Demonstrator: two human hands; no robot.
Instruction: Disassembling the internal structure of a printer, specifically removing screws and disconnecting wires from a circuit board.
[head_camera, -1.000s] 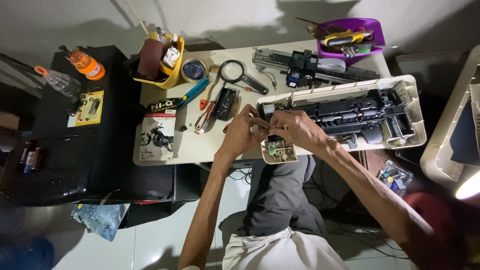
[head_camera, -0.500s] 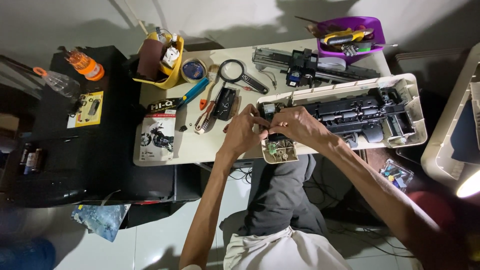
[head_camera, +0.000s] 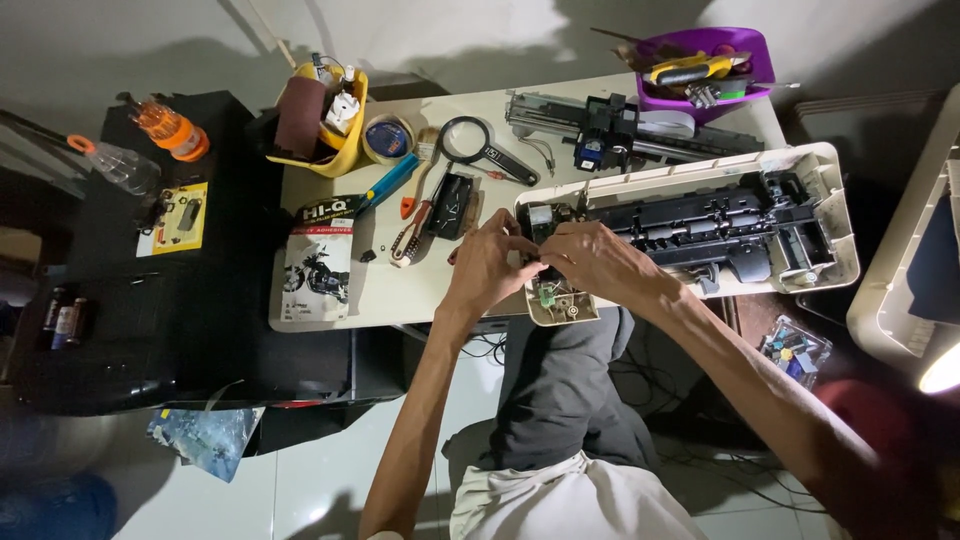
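The opened beige printer (head_camera: 800, 190) lies on the white table (head_camera: 400, 290), black inner mechanism exposed. Left hand (head_camera: 487, 262) and right hand (head_camera: 590, 262) pinch, seemingly, something small at its left end. A flat black-and-white package (head_camera: 320, 262) lies leftward.

Tabletop (head_camera: 400, 290), pale, rectangular. Bears: opened cream printer chassis (head_camera: 700, 215) at right; purple bowl (head_camera: 715, 65) of tools, far right corner; black carriage assembly (head_camera: 600, 130); magnifying glass (head_camera: 470, 140); tape roll (head_camera: 387, 138); yellow container (head_camera: 335, 120); blue-handled screwdriver (head_camera: 390, 180); printed packet (head_camera: 320, 260) near left edge.
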